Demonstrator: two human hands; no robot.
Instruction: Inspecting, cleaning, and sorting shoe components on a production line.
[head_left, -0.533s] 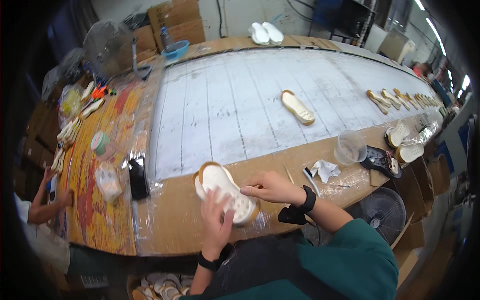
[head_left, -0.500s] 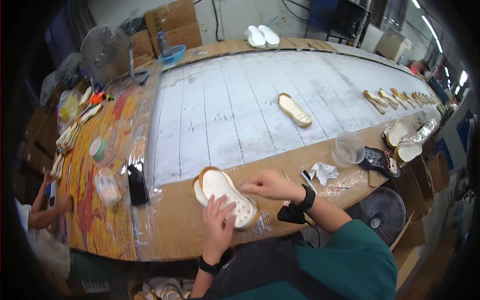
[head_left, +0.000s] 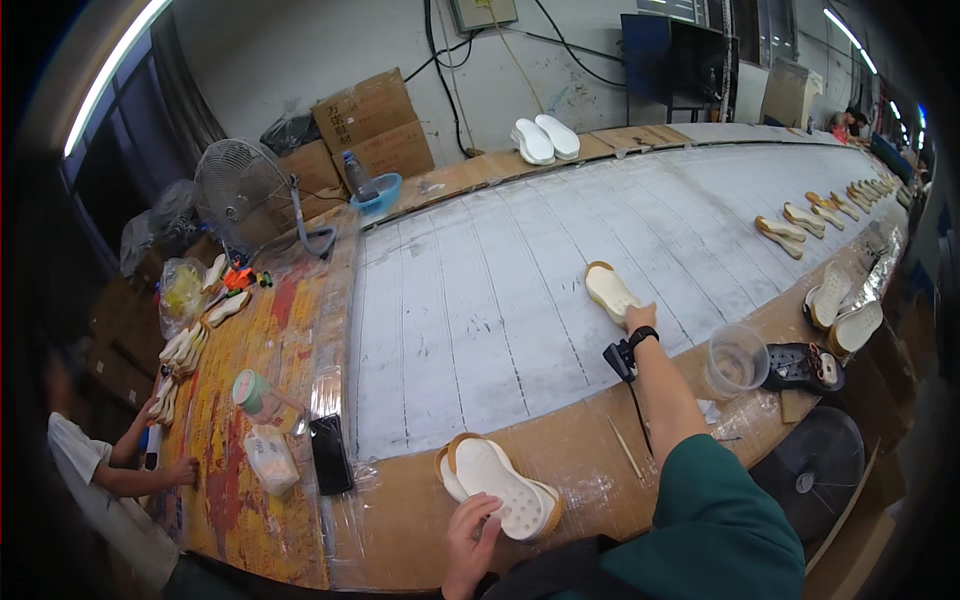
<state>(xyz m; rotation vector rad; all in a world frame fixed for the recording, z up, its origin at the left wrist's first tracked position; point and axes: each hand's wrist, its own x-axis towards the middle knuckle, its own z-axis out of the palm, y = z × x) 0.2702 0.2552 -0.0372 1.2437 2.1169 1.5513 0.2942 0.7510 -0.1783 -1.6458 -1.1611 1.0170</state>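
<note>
On the white belt, a cream shoe sole with a tan rim (head_left: 609, 288) lies under my outstretched right arm. My right hand (head_left: 639, 318) is closed round its near end. Two more soles lie overlapped on the cardboard-covered edge in front of me. The upper shoe sole (head_left: 497, 483) shows rows of round holes, and it partly covers the one below. My left hand (head_left: 473, 530) rests against the holed end of this pair, fingertips touching it and thumb held apart. A black strap with a small black box (head_left: 620, 360) and a cable sits at my right wrist.
A clear plastic tub (head_left: 737, 360) stands right of my forearm, beside a dark shoe (head_left: 803, 368). Soles line the belt's right side. At left are a phone (head_left: 330, 455), a tissue pack (head_left: 271, 460) and a green-lidded jar (head_left: 262, 397). A co-worker's hand (head_left: 181, 471) rests at far left.
My right hand has moved from beside the near pair out to the sole on the belt and taken hold of it. My left hand stays at the pair. The view has shifted upward.
</note>
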